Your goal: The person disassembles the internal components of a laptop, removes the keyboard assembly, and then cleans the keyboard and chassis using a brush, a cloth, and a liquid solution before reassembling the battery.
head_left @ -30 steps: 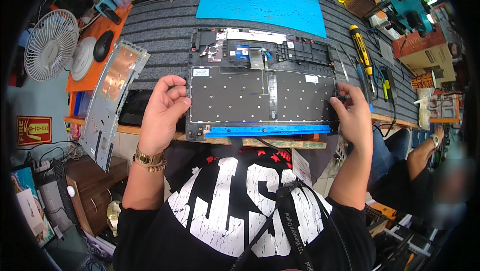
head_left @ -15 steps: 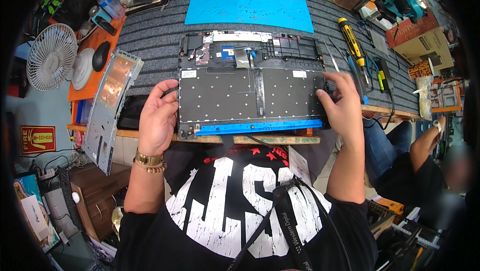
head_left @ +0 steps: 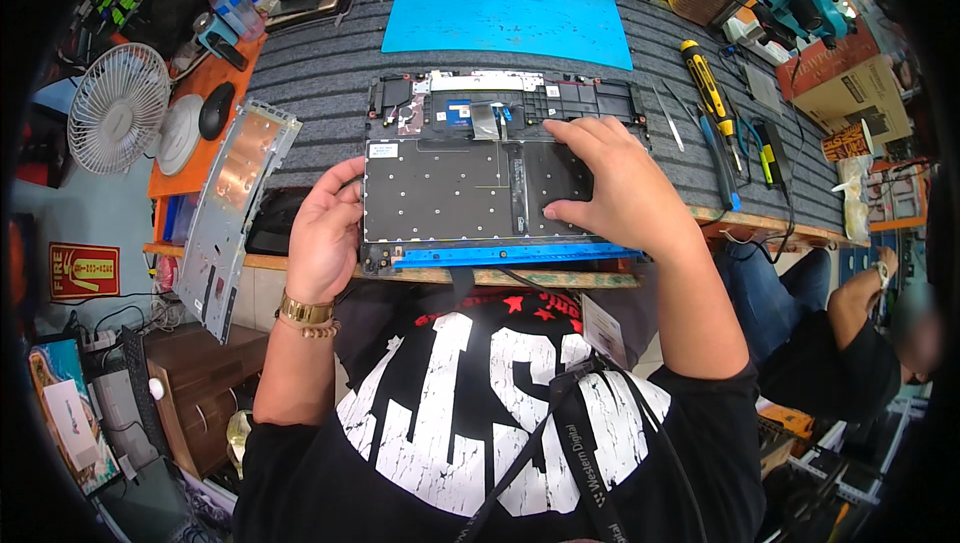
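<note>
A laptop keyboard [head_left: 435,188], its dark studded underside up, lies over a black laptop top case [head_left: 590,103]. A black ribbon cable [head_left: 519,188] runs down its middle. At the left edge, my left hand [head_left: 328,228] is closed with curled fingers and thumb on the keyboard's side; the case edge lies right beneath, and the fingertips are partly hidden. My right hand [head_left: 620,183] reaches over the keyboard's right part, thumb and fingers spread apart, hiding that area. Along the near edge of the case runs a blue strip [head_left: 510,255].
A blue mat [head_left: 500,23] lies at the back of the grey ribbed bench. On the right are a yellow-black screwdriver [head_left: 708,83], tweezers [head_left: 668,118] and cables. At left, a metal laptop panel [head_left: 225,228] leans near a white fan [head_left: 120,108]. Another person [head_left: 840,343] sits at right.
My right hand has moved left from the keyboard's right edge to over its right part, fingers spread. My left hand stays at the left edge. The whole view has shifted slightly.
</note>
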Demonstrator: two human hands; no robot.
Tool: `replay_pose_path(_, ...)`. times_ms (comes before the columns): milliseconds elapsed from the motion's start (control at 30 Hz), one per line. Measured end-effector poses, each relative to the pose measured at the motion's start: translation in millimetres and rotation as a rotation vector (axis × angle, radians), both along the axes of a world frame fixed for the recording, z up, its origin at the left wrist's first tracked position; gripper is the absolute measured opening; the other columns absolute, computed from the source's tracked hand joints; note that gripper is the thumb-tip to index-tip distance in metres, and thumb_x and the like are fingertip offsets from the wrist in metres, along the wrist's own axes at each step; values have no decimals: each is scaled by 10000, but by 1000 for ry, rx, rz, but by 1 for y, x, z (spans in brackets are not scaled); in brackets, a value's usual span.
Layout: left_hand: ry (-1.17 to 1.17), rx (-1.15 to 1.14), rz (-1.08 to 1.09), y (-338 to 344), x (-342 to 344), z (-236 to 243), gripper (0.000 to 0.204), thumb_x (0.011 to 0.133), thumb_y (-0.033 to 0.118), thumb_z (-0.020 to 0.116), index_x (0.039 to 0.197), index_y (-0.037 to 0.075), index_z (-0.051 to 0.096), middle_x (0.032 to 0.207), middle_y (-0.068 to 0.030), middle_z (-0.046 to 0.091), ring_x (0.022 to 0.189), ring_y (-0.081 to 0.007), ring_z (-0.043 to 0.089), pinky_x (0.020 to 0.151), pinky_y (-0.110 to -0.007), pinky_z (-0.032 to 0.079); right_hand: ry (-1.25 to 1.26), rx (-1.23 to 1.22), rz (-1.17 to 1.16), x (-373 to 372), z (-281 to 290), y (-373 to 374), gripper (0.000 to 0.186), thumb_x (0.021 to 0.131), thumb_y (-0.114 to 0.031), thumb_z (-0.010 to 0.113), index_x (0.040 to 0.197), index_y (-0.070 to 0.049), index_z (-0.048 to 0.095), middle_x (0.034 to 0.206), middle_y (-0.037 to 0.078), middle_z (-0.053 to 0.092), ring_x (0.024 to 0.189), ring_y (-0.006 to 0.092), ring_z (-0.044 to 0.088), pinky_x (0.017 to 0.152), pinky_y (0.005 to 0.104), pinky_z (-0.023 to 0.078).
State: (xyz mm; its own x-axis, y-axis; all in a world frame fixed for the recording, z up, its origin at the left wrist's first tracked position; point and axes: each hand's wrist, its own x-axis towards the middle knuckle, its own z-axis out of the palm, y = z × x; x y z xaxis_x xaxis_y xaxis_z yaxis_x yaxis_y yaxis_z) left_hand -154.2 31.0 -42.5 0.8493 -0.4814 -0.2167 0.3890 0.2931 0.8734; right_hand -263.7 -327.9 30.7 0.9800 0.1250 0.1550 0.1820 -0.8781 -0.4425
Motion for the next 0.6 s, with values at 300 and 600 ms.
replay_pose_path(300,-86,110,24,-5,-4,-2,208,1135,73,647,1311,-23,701,1219,-82,782,1062,-104,715,967,-277,570,49,-22,-36,10,-2,3,814,744,-217,998,1478,-66,680,1322,138,724,1287,385,622,1120,512,494)
replay_pose_path(600,-106,87,17,-5,-5,-8,181,1160,99,639,1307,8,697,1221,-50,778,1092,-96,701,995,-282,555,100,117,-64,11,-4,2,609,866,-204,886,1433,-63,717,1325,124,763,1351,368,618,1144,550,470)
